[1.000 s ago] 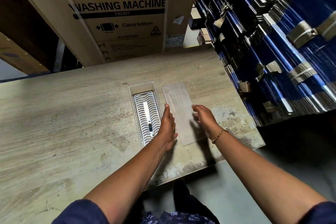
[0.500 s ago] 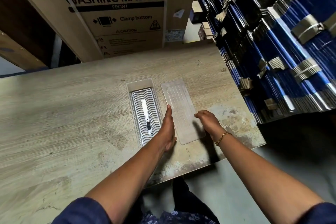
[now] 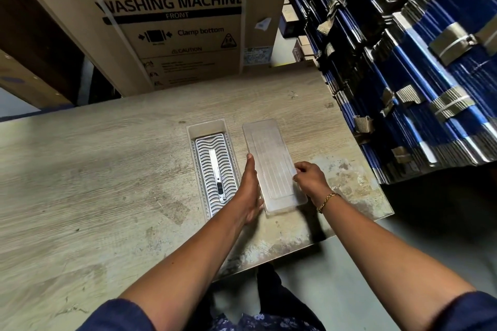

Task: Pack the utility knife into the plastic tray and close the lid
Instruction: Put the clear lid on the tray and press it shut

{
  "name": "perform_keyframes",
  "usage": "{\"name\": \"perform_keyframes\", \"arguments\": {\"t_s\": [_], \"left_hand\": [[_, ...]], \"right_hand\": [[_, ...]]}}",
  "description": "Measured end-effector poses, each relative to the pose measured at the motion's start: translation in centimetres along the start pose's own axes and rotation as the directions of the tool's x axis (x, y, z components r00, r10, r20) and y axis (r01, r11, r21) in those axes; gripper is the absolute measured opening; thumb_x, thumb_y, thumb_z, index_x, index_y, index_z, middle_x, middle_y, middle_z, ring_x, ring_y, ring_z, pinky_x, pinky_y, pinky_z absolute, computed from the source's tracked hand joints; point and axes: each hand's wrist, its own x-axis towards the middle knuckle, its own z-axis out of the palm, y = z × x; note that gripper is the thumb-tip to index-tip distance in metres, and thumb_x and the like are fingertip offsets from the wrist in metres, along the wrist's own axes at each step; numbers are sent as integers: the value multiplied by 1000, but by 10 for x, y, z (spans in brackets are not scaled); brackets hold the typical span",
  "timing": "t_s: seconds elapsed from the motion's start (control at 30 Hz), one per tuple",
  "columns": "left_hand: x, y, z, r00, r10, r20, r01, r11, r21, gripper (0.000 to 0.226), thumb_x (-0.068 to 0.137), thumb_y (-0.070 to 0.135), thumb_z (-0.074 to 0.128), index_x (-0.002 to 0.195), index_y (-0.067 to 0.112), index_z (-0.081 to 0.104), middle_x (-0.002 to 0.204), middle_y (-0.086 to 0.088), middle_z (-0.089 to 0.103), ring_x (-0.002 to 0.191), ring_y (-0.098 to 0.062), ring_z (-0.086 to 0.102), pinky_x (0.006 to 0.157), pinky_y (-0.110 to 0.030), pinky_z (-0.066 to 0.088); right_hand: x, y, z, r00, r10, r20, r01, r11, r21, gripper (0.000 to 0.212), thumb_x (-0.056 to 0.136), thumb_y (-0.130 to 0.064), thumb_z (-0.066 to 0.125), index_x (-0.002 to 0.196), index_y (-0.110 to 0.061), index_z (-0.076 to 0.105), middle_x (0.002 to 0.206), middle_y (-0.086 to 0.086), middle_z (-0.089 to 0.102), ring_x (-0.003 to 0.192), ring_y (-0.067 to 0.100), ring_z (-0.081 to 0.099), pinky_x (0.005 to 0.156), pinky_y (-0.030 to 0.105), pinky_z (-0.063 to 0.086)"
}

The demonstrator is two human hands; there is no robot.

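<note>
the utility knife (image 3: 217, 176) already lies lengthwise in the plastic tray (image 3: 207, 126), resting on a ribbed, wavy insert with its dark slider toward the near end; it looks slim and light, stiff metal, so it should stay put on the ribs as long as the tray is not jolted. the tray sits on the surface toward the right half, its long side running from the near edge toward the far edge. the lid (image 3: 271, 164) lies flat just beside the tray on its right, parallel to it, a thin translucent ribbed sheet of plastic with a shallow rim. it probably weighs very little, flexes a bit if gripped at one end, and is smooth enough to slip, so the long side edges near the middle seem the best place to hold it. the left hand (image 3: 250, 191) is flat and open-fingered, pressed along the lid's left long edge in the gap between lid and tray. the right hand (image 3: 309, 179) is curled with its fingertips on the lid's right long edge, so the two hands bracket the lid; whether it is lifted off the surface yet i cannot tell. a large cardboard box (image 3: 172, 21) stands at the far edge, and stacked blue bundles (image 3: 416, 75) line the right edge.
</note>
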Motion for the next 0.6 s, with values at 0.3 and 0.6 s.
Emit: {"name": "perform_keyframes", "arguments": {"t_s": [0.3,0.6], "left_hand": [[-6,21,-10,980,159,-121,-158,987,19,73,98,65,35,149,14,42,149,-16,49,140,-34,46,111,-46,39],[-16,46,-65,889,351,-293,-313,935,169,31,91,4,65,122,9,63,109,-7,66,91,-18,60,67,-27,46]], "right_hand": [[-7,-27,-9,998,-49,-30,55,969,242,39,83,12,56,101,-20,69,110,7,73,105,25,67,99,43,55],[-28,-70,23,984,-150,94,109,931,350,40,85,15,59,116,-9,66,90,-4,61,83,14,59,84,38,51]]}}
